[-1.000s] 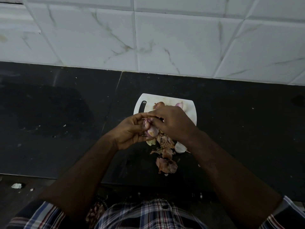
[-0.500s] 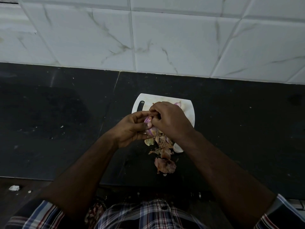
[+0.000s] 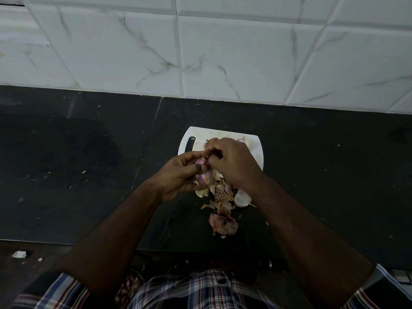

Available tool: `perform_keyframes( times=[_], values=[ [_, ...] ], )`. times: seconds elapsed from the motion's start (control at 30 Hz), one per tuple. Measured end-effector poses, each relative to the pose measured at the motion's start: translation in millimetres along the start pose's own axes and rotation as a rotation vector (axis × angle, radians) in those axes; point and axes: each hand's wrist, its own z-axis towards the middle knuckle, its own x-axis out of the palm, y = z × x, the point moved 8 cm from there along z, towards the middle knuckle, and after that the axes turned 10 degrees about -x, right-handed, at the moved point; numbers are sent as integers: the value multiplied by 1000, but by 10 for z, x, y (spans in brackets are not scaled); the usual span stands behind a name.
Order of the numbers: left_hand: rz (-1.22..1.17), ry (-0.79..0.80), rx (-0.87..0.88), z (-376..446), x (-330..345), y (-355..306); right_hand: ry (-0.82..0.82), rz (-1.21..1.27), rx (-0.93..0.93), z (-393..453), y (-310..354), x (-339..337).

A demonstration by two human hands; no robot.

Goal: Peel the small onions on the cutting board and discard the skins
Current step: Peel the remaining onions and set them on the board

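Both forearms converge mid-scene. Left hand point(image 3: 178, 172) fingers curled, pinching; right hand point(image 3: 234, 163) fingers curled, fingertips meeting the left's.

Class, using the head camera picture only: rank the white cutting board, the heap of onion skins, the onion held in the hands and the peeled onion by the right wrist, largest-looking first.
1. Cutting board, though partly hidden.
2. Heap of onion skins.
3. Held onion and peeled onion: both partly hidden by hands, so unranked.

Small purple onion point(image 3: 201, 162) gripped above white cutting board point(image 3: 256, 150). Second onion point(image 3: 241, 140) at board 12 o'clock. Brown skins point(image 3: 223, 224) heaped at 6 o'clock.
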Motion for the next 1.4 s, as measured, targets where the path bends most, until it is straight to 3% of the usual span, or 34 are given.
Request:
perform_keyframes(
  times=[0.1, 0.33, 0.57, 0.7, 0.83, 0.97, 1.07, 1.17, 1.23, 1.4],
  values=[
    [2, 13, -24, -7, -19, 9, 92, 111, 16, -28, -107, 6],
    [95, -17, -30, 15, 24, -8, 139, 56, -20, -23, -133, -21],
    [234, -100, 47, 4, 52, -131, 46, -107, -13, -14, -27, -6],
    [206, -117, 74, -7, 55, -141, -35, -37, 41, -19, -68, -19],
    [114, -102, 83, -20, 57, -135, -161, 145, 147, -66, -178, -54],
    [-3, -59, 71, -43, 64, -130, -333, 667, 416, -206, -439, 43],
    [-52, -37, 77, -41, 76, -129, -407, 856, 533, -310, -543, 141],
    [-114, -31, 84, -53, 48, -138, -448, 784, 556, -398, -657, 79],
    [-154, -25, 93, -57, -17, -146, -414, 611, 525, -459, -760, -7],
    [-189, -6, 58, -58, -127, -145, -83, 190, 442, -578, -860, -27]
  ],
)
